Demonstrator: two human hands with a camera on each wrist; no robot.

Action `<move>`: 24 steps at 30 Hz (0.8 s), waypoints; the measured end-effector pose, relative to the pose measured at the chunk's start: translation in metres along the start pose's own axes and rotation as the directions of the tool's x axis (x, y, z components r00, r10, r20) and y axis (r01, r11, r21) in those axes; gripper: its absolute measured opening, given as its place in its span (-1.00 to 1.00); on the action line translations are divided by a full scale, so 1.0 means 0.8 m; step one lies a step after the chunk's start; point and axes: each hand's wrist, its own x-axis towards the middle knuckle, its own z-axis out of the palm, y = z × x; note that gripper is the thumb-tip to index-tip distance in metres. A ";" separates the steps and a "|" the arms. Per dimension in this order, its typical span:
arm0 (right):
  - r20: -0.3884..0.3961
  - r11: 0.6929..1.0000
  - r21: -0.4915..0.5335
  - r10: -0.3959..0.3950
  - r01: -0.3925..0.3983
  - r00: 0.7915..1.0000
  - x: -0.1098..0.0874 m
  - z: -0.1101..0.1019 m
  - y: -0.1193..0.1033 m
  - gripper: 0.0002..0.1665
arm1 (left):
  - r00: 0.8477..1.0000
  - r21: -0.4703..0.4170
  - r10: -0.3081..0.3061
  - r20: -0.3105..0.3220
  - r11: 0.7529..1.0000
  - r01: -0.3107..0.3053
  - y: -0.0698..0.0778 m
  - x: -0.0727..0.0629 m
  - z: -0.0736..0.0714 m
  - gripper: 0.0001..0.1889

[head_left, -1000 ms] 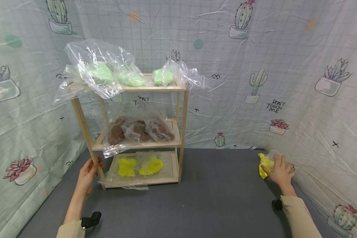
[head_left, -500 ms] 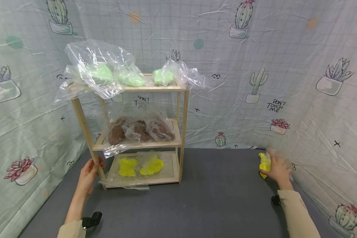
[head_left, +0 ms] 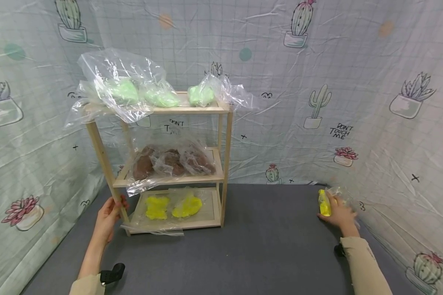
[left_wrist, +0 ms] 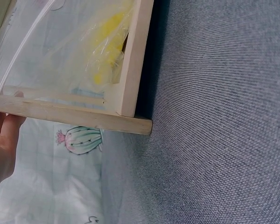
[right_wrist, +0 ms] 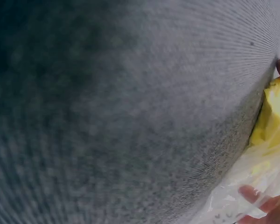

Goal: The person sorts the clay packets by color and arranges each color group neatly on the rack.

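Note:
My left hand point(head_left: 108, 217) grips the front left post point(head_left: 105, 159) of a three-tier wooden shelf point(head_left: 227, 164), low down near its bottom tier. In the left wrist view, the fingers point(left_wrist: 9, 133) wrap behind that post. Far to the right, my right hand point(head_left: 340, 216) holds a clear plastic bag with a yellow lump point(head_left: 324, 203) at the table's back right. Its thumb lies at the bag's near edge and the fingers reach over it. The right wrist view catches the yellow bag point(right_wrist: 273, 114) between the thumb and fingers, partly cut off.
Bagged pale green lumps point(head_left: 201, 95) lie on the top tier, and bagged brown lumps point(head_left: 172, 162) on the middle one. Two bagged yellow lumps point(head_left: 187, 206) lie on the bottom tier. Cactus-print cloth point(head_left: 280, 135) encloses the grey table point(head_left: 266, 246) behind and at both sides.
The right hand, spread beside the yellow bag before, has moved slightly left over it and closed its fingers on it. The left hand stays on the post.

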 end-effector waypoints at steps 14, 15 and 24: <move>0.051 0.990 -0.104 -0.093 0.098 0.994 0.000 -0.001 -0.010 -0.23 | 1.000 0.012 -0.004 -0.009 1.000 0.004 -0.001 -0.001 0.000 -0.79; 0.046 0.989 -0.105 -0.100 0.105 0.994 0.000 -0.002 -0.010 -0.23 | 1.000 0.012 -0.002 -0.008 1.000 0.003 -0.001 -0.001 0.000 -0.80; -0.020 0.989 -0.093 -0.120 0.118 0.993 -0.008 -0.002 -0.008 -0.29 | 1.000 0.032 -0.018 -0.010 0.999 0.019 0.002 -0.001 0.001 -0.78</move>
